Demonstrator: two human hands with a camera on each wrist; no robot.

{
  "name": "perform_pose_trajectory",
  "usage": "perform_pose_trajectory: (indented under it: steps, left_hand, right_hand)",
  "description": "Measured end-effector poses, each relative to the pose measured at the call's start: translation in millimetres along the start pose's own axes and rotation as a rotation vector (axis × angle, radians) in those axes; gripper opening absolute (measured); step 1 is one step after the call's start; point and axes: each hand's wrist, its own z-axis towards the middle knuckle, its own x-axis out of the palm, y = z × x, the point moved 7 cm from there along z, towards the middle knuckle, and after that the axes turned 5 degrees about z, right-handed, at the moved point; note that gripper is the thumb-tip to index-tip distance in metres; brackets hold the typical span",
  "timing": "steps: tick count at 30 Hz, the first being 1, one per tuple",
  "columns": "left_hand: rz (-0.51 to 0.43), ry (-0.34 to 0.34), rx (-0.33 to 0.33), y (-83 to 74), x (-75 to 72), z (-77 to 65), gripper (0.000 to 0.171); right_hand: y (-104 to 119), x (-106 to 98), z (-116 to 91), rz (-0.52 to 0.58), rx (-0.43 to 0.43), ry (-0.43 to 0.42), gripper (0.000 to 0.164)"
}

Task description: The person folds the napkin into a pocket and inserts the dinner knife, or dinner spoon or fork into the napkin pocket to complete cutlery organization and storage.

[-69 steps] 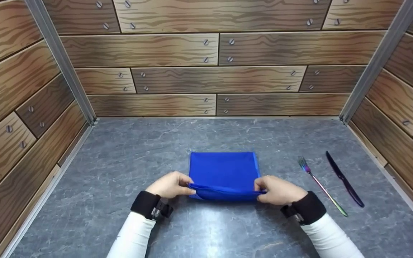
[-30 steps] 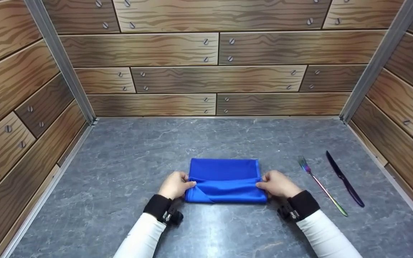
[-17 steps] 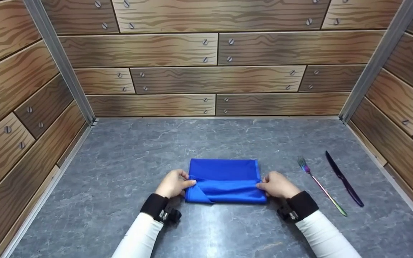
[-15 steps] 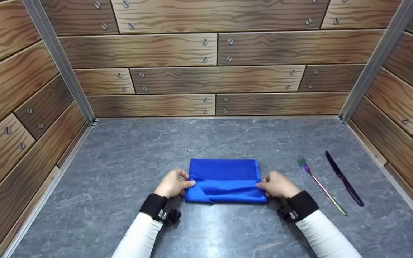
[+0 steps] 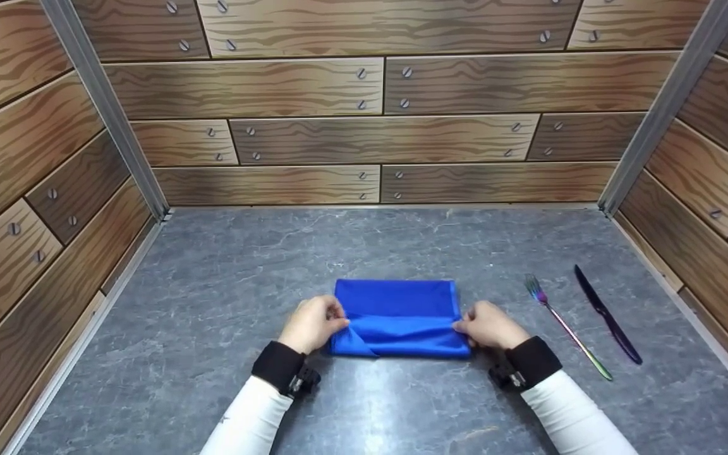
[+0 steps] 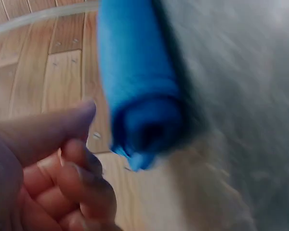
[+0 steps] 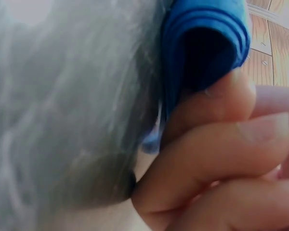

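A blue cloth (image 5: 395, 298) lies in front of me, its near part turned over into a loose band. In the left wrist view the blurred cloth (image 6: 137, 57) shows as a rolled end. My left hand (image 5: 315, 323) is at the band's left end, thumb and fingers bent close together. The left wrist view shows a gap between that hand (image 6: 53, 168) and the roll, so its grip is unclear. My right hand (image 5: 490, 325) pinches the band's right end. In the right wrist view its fingers (image 7: 216, 154) are at the mouth of the rolled cloth (image 7: 207, 29).
To the right of the cloth lie a rainbow-coloured fork (image 5: 566, 325) and a dark purple knife (image 5: 607, 316). They rest on a grey marbled tabletop (image 5: 244, 253). Wood-patterned walls (image 5: 313, 139) enclose the back and both sides.
The cloth's near edge has been turned over away from me into a band. My left hand has just shifted slightly right, and the cloth's left end with it; my right hand stays put.
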Motion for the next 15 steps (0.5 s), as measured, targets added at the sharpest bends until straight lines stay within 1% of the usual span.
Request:
perform_pose_trajectory:
  steps: [1,2,4,5,7,9,12,15]
  left_hand:
    - [0.004,0.020,0.042,-4.4,2.7,-0.1,0.013]
    - [0.003,0.043,0.076,-8.3,5.4,-0.7,0.013]
    - [0.007,0.086,0.119,-13.9,10.2,-3.5,0.020]
    - [0.011,0.099,0.130,-15.8,11.7,-5.3,0.023]
    - [0.032,0.113,0.125,-17.5,12.9,-8.2,0.028]
    - [0.046,0.111,0.116,-18.1,13.0,-10.0,0.030]
    - [0.052,0.103,0.108,-18.9,12.0,-10.1,0.032]
    - [0.046,0.109,0.104,-19.2,12.4,-9.1,0.034]
  right_hand:
    - [0,0,0,0.001,-0.003,-0.002,0.042]
    - [-1,0,0,0.002,-0.008,-0.002,0.043]
    - [0,0,-1,0.001,-0.018,-0.003,0.045]
    - [0,0,-1,0.001,-0.022,-0.004,0.045]
    - [1,0,-2,0.000,-0.028,-0.006,0.046]
    - [1,0,-2,-0.004,-0.028,-0.006,0.046]
    - [-1,-1,-1,-0.003,-0.019,-0.001,0.045]
    - [-4,-3,1,-0.003,-0.020,-0.007,0.042]
